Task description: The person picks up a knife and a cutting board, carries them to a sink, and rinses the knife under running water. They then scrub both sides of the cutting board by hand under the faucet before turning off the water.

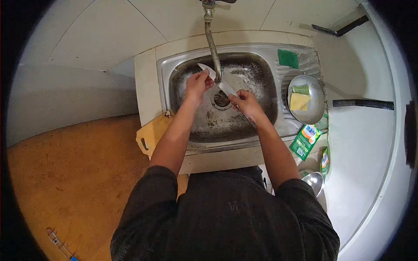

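Note:
A knife (pixel 227 89) with a pale, pointed blade lies slantwise over the sink (pixel 257 114), its tip toward the upper left. My left hand (pixel 198 85) is closed, fingertips pinching the blade close to the tip. Lower right, my right hand (pixel 246 104) wraps around the handle end, which it mostly hides. The faucet spout (pixel 213 52) comes down between my two hands and overlaps the middle of the blade. Below the blade is the round drain (pixel 222 99), and dark stains mark the basin.
Right of the basin, a metal bowl (pixel 320 93) holds a yellow sponge (pixel 299 102) and a green piece. A green scouring pad (pixel 288 58) lies on the drainboard. Nearer me are a green soap pouch (pixel 305 142) and another bowl (pixel 314 180). A wooden cutting board (pixel 153 131) stands left.

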